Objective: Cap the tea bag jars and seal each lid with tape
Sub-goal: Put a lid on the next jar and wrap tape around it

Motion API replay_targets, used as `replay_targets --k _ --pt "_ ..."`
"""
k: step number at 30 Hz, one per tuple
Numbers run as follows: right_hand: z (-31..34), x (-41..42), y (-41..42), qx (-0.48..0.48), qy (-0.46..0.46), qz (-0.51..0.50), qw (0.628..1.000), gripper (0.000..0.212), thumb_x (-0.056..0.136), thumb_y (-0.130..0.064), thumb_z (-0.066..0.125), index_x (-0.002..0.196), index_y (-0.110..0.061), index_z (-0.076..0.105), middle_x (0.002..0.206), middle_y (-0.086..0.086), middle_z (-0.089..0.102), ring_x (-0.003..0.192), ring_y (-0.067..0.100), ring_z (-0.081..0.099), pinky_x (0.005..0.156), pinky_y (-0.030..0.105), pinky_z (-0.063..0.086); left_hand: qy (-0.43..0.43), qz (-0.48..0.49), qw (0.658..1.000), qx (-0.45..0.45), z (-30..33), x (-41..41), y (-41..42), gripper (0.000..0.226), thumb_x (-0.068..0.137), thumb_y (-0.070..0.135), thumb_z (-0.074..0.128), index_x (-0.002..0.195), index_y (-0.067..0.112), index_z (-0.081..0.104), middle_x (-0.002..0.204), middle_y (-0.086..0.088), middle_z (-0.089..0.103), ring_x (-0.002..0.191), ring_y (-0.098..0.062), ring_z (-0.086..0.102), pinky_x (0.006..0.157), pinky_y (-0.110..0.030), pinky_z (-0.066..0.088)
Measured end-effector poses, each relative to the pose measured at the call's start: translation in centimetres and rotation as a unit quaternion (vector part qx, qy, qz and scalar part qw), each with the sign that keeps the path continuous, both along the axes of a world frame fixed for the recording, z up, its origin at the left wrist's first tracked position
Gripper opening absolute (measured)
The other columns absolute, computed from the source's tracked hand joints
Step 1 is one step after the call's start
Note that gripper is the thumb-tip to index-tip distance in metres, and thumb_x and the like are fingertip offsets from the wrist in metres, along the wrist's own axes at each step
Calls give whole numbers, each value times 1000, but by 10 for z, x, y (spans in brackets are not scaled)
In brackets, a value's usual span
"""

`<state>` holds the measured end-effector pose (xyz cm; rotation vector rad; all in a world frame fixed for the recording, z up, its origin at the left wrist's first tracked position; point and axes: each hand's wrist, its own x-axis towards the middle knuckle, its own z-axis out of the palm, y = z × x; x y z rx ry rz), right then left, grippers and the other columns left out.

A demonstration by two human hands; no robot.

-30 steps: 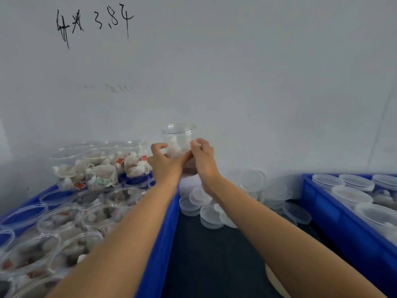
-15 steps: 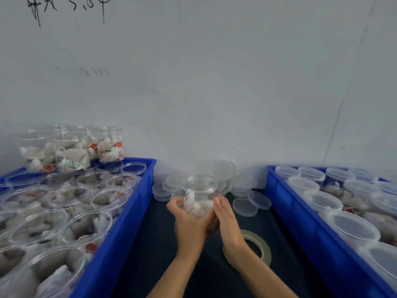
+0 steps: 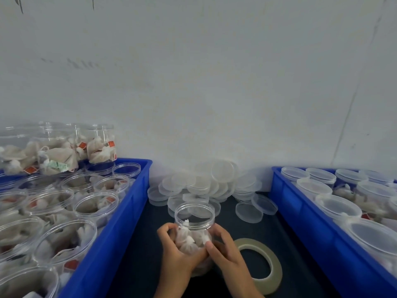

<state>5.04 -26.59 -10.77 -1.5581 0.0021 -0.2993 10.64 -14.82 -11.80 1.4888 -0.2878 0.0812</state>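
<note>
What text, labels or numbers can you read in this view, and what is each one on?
None can be read.
Wall: black handwritten strokes at the top left, cut off by the frame edge, unreadable.
Wall: faint grey marks further down, too blurred to read.
Tea bag tags in the jars: orange-red squares, print too small to read.
Green and white tag in a stacked jar: too blurred to read.
Tape roll and lids: no print visible.

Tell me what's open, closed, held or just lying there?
Held jar: open, no lid, tea bags inside.
Left hand: grips the jar.
Right hand: grips the jar.
Tape roll: lying flat, untouched.
Loose lids: piled by the wall.
Left bin jars: uncapped.
Right bin jars: capped.
</note>
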Motion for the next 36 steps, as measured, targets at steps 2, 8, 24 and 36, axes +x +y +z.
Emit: replay_targets --k 2,8,24,36 --pt "-4 0 -2 7 -5 1 1000 42 91 2 54 131 -9 48 128 15 58 115 22 62 100 40 48 -2 -16 1000 0 -4 1 -1 78 59 -2 88 103 31 34 105 10 55 84 -3 63 57 -12 50" --pt "5 -9 -13 -104 22 -50 993 30 94 -5 54 121 -20 56 118 0 63 105 1 61 91 17 48 -42 -33 999 0 -11 -3 -1 84 56 -1 90 109 28 32 117 3 56 95 1 63 72 -13 51" --pt "-5 -42 -49 -582 100 -107 800 25 87 -52 59 100 -34 47 109 -20 43 104 -1 39 84 15 33 -81 -17 996 44 -16 -6 0 87 49 38 86 115 39 28 124 22 41 104 21 47 88 -12 45" --pt "-15 -38 -56 -490 48 -169 854 10 93 -38 55 84 -34 51 86 -17 54 83 -2 51 69 15 41 -83 -6 995 56 -17 -4 0 103 46 40 95 126 26 31 125 12 49 114 -5 53 92 -24 44"
